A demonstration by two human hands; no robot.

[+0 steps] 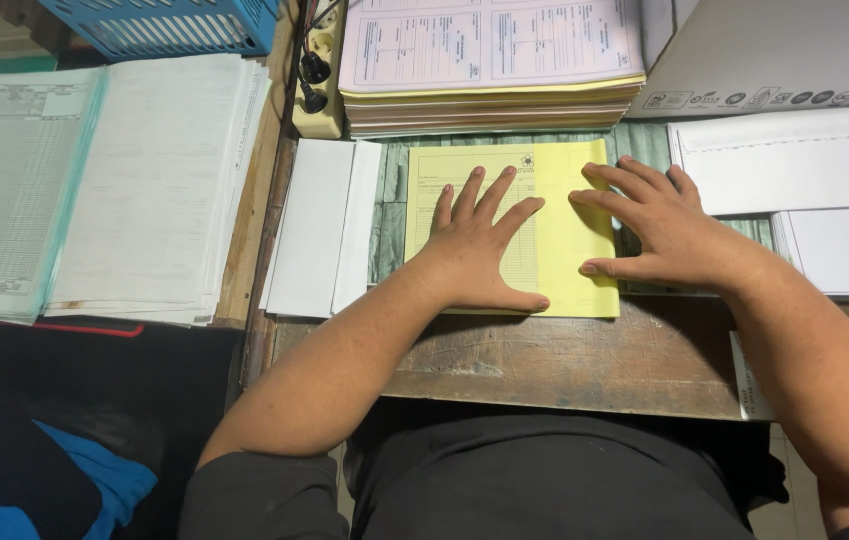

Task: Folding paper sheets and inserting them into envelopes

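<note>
Two hands press flat on a yellow paper.
The left hand (pixel 479 245) and right hand (pixel 659 225) lie with fingers spread on the yellow paper (pixel 564 265), pinching nothing, on the wooden desk (pixel 564 355) below a paper stack (pixel 489 65).

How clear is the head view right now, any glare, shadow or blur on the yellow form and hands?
Head view: the yellow form is evenly lit and sharp, without glare; the left hand and right hand lie flat on it, sharply focused, casting only faint shadows; the lap below the wooden desk sits in deep shadow; the white paper stack at right looks bright, slightly washed out.
</note>
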